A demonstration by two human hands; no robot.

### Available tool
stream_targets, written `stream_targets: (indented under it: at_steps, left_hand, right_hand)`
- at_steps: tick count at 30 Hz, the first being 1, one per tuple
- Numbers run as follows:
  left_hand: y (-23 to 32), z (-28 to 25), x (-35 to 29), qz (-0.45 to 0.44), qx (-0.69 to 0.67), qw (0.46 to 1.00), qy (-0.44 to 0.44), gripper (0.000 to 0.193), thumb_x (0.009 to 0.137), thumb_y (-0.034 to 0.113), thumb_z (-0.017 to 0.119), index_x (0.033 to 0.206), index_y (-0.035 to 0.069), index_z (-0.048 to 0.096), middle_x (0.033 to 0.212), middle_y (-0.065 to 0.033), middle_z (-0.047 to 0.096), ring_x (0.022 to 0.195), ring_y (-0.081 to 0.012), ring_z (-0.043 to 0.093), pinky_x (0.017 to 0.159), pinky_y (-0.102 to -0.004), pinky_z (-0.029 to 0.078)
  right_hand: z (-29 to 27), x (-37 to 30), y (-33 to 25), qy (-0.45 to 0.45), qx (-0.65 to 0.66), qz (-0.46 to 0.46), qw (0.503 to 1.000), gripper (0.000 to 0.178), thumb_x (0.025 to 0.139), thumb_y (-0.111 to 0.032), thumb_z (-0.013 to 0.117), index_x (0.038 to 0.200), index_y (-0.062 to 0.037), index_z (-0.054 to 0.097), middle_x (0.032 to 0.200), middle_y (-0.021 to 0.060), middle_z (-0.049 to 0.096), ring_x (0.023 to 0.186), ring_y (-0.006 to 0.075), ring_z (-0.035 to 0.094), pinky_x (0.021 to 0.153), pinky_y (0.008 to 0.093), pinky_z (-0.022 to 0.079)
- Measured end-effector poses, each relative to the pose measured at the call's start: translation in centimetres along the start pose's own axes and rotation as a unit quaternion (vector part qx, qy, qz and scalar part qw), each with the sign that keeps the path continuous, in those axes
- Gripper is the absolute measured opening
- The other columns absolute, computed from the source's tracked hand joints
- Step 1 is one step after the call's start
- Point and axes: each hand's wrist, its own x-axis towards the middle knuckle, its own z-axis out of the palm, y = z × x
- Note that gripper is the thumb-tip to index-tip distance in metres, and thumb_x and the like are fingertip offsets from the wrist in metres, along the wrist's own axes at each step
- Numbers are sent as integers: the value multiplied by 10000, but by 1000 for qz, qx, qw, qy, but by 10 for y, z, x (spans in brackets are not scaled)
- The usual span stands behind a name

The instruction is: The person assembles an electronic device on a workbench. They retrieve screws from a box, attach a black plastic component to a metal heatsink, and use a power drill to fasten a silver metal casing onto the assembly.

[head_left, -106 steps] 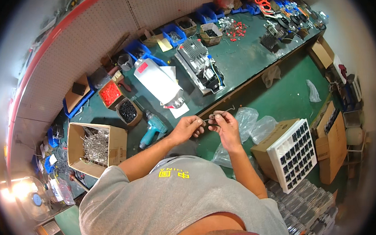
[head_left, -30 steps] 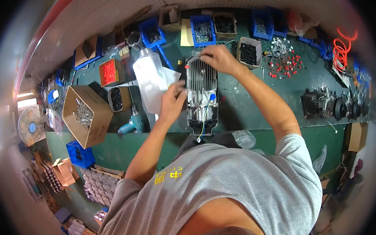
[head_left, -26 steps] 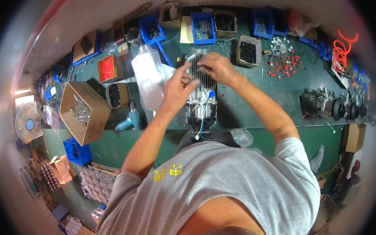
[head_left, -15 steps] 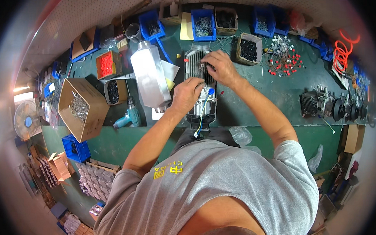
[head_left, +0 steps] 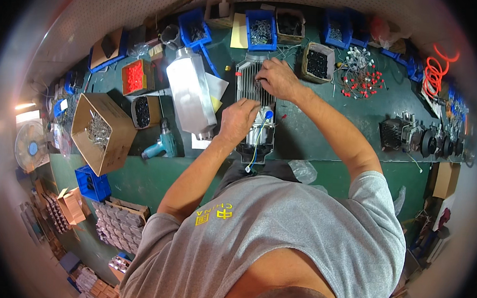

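A finned metal heater unit (head_left: 248, 84) lies on the bench in front of me, its fins lengthwise and its near end (head_left: 261, 134) showing bright metal, a blue round part (head_left: 269, 114) and thin wires. My right hand (head_left: 280, 79) is over the fins from the right, thumb and fingers pinched together; anything between them is too small to make out. Lower down, my left hand (head_left: 236, 119) bends over the unit's left side with closed fingers, the tips at the fins' lower end. What those fingertips hold is hidden. A smooth silver metal housing (head_left: 191, 94) lies left of the unit.
Blue bins of screws (head_left: 261, 32) line the back. A box of black parts (head_left: 317, 63) and red-tipped wires (head_left: 363, 80) lie right, beyond them an orange coiled hose (head_left: 433, 71). A teal power drill (head_left: 162, 142) and a cardboard box (head_left: 114, 133) are at left; assembled units (head_left: 400, 131) stand right.
My right hand has shifted slightly away from me along the fins, its fingers drawn closer together. My left hand stays almost in place. The whole view has shifted a little.
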Motion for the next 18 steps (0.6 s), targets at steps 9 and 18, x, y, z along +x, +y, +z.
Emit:
stream_targets:
  at_steps: [9, 18]
  left_hand:
    - [-5, 7, -4, 17, 13, 1000, 21, 132, 893, 118, 720, 1003, 46, 725, 926, -129, 702, 840, -346, 685, 730, -414, 547]
    - [-4, 4, -1, 59, 35, 997, 34, 128, 882, 110, 723, 997, 55, 725, 900, -120, 683, 816, -335, 678, 714, -415, 547]
  right_hand:
    - [1, -1, 0, -21, 20, 28, 999, 172, 855, -112, 678, 1001, -117, 769, 1018, 78, 611, 1054, 294, 552, 911, 451, 432]
    - [2, -3, -1, -18, 0, 21, 1000, 178, 862, -124, 681, 1015, -121, 773, 1007, 79, 610, 1054, 298, 551, 898, 450, 426]
